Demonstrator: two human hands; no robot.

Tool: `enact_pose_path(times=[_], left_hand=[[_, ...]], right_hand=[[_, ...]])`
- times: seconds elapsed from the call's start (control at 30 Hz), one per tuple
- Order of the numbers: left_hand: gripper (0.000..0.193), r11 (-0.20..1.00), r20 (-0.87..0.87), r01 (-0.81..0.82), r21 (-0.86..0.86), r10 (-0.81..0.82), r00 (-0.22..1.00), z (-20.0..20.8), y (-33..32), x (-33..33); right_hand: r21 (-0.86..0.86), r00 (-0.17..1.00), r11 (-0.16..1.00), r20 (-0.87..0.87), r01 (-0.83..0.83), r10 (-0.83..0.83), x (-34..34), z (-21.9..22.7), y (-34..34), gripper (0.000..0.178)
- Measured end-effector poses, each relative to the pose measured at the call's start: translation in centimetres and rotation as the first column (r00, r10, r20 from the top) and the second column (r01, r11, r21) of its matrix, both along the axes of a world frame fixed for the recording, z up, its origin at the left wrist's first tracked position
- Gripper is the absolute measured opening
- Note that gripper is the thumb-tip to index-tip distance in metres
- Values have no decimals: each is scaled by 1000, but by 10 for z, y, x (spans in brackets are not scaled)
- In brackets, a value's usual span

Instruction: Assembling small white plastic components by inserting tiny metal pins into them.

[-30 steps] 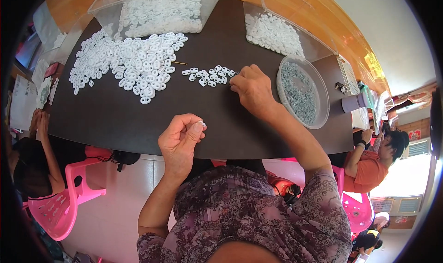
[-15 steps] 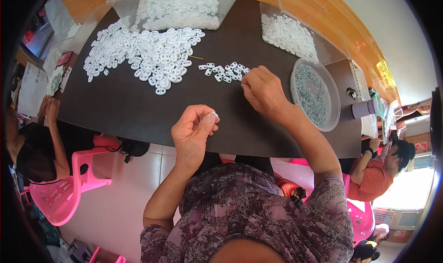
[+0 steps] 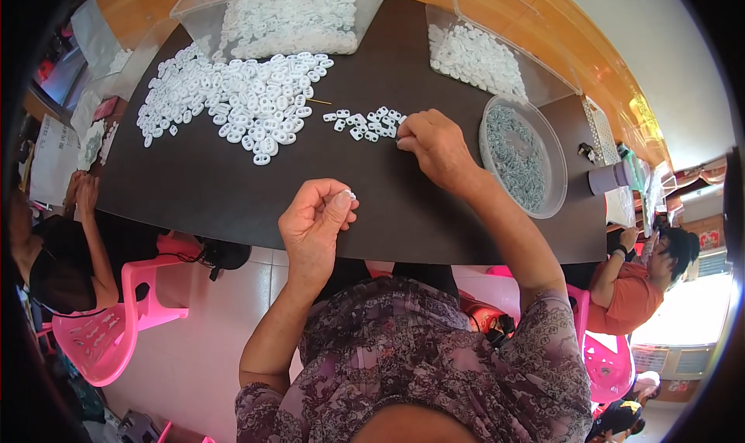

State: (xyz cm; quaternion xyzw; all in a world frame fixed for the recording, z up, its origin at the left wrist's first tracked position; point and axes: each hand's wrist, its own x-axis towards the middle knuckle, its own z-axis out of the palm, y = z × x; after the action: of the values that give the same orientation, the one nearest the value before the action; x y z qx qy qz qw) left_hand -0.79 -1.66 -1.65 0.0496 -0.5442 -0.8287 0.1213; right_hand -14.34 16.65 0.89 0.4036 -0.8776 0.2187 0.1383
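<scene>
Over the near part of the dark table, my left hand (image 3: 310, 222) is closed, with a small white plastic piece (image 3: 351, 196) pinched between thumb and forefinger. My right hand (image 3: 438, 144) is bent down at the right edge of a small group of white two-holed pieces (image 3: 362, 125). Its fingers are drawn together in a pinch; what they hold, if anything, is hidden. Left of that group spreads a large heap of white oval two-holed pieces (image 3: 256, 101). A thin brass-coloured stick (image 3: 319, 101) lies by the heap's right edge.
A clear bin (image 3: 372, 16) of white pieces stands behind the heap, another (image 3: 543, 90) at the far right. Right of my forearm sits a round clear tub (image 3: 555, 194) of small grey metal parts. A purple cup (image 3: 608, 179) stands beyond it. People sit at both sides.
The whole view has shifted slightly. Both hands keep nearly the same pose, the left still pinching the white piece and the right still at the small group.
</scene>
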Motion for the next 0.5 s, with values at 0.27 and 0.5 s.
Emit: enact_pose_path(times=[0.27,0.5], left_hand=[[12,1000,2,0,14,0,1000,-1,0,-1],[11,1000,32,-6,10,6,999,4,0,-4]], right_hand=[[-72,996,995,60,67,-63,-1,-1,-1,8],[-189,900,972,434,140,-45,12,15,-8,8]])
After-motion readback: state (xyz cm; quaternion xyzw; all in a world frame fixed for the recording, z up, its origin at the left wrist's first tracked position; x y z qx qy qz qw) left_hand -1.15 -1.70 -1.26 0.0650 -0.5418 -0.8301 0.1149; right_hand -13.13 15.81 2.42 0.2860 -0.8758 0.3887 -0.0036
